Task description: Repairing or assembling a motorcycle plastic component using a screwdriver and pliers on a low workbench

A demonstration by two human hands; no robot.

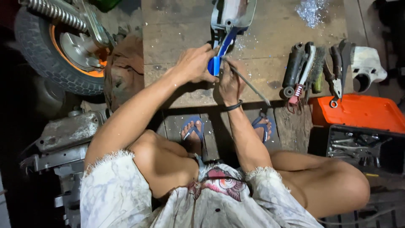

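A blue and white plastic motorcycle panel (230, 23) lies on a low wooden board (177, 33). My left hand (195, 64) grips the panel's blue near end and holds it down. Just to its right, my right hand (230, 82) holds a thin metal rod-like tool (249, 84). The tool's tip touches the blue end of the panel, and its shaft points back to the right over the board. A black band is on my right wrist.
A motorcycle wheel (63, 50) and spring stand at the top left, engine parts (67, 135) at the left. Pliers, a wire brush and other tools (312, 69) lie on the board's right. An open orange toolbox (358, 126) sits at the right. My sandalled feet (192, 131) rest under the board's edge.
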